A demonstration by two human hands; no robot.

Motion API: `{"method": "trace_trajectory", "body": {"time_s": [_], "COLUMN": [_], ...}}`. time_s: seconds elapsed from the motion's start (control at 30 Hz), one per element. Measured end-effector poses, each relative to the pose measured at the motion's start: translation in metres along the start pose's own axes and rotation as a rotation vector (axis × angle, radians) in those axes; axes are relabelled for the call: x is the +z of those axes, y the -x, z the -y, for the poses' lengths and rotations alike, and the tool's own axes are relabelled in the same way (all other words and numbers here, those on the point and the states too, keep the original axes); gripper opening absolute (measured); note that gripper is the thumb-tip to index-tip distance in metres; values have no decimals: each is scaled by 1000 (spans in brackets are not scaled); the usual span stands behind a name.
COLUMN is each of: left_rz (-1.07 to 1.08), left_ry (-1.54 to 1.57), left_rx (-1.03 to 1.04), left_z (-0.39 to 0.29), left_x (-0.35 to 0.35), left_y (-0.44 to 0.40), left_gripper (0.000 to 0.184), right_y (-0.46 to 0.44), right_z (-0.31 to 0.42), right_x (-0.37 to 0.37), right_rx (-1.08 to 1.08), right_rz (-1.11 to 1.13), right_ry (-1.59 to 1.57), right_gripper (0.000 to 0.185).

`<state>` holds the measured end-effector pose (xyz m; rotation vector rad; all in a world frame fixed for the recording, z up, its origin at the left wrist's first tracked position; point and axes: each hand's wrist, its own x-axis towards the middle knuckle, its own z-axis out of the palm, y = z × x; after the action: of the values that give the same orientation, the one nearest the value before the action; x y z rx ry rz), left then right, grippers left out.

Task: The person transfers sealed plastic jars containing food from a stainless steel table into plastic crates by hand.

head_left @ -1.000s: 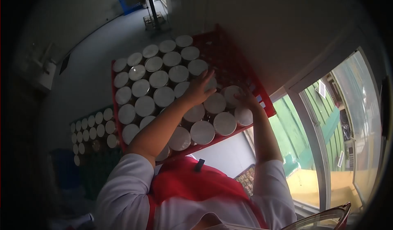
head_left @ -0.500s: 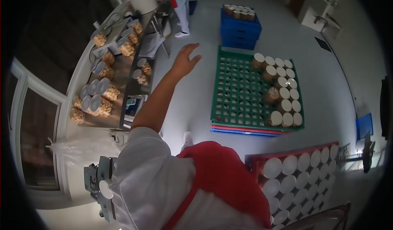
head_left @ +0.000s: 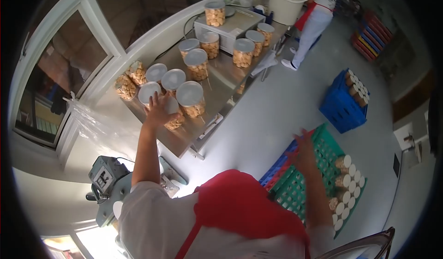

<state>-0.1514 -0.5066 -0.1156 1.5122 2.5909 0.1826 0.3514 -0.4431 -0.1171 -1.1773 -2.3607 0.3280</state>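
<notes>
My left hand is over the near end of the metal table, its fingers spread against a clear jar with a pale lid. Light brown snack pieces fill this jar; the hand covers part of its lid. Close around it stand more lidded jars, among them one on the right and one behind. Two jars at the table's left edge show their contents at the top. Blurred by motion, my right hand is in the air above the green crate, fingers apart and holding nothing.
White-lidded jars stand in the green crate's right side. Beyond is a blue crate stack with jars on top. A grey box-shaped machine and a white bucket are on the metal table. A person stands past it.
The view has swung left toward the table. My left hand has gone from the open air beside the table to the jars. My right hand has come into view over the green crate.
</notes>
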Motion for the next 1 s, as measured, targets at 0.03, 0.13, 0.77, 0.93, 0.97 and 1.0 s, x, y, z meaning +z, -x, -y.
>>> {"method": "trace_trajectory", "body": {"time_s": [0.03, 0.13, 0.77, 0.93, 0.97, 1.0], "left_rz": [-64, -205, 61, -22, -9, 8], "left_ry": [24, -44, -182, 298, 375, 453], "left_rx": [28, 134, 437, 879, 946, 1003], "left_z": [4, 14, 6, -103, -143, -186], "left_x": [9, 38, 29, 32, 36, 43], "left_y": [0, -5, 10, -2, 5, 19], "left_gripper": [99, 98, 101, 84, 82, 80], "right_y": [-61, -182, -78, 157, 219, 284], "right_z": [35, 124, 50, -16, -7, 3], "right_x": [20, 94, 73, -84, -118, -142], "right_rx": [-121, -483, 129, 686, 801, 898], "right_rz": [125, 265, 128, -414, -517, -631], "right_ry": [-56, -115, -296, 36, 157, 325], "right_gripper": [65, 79, 88, 88, 87, 86]}}
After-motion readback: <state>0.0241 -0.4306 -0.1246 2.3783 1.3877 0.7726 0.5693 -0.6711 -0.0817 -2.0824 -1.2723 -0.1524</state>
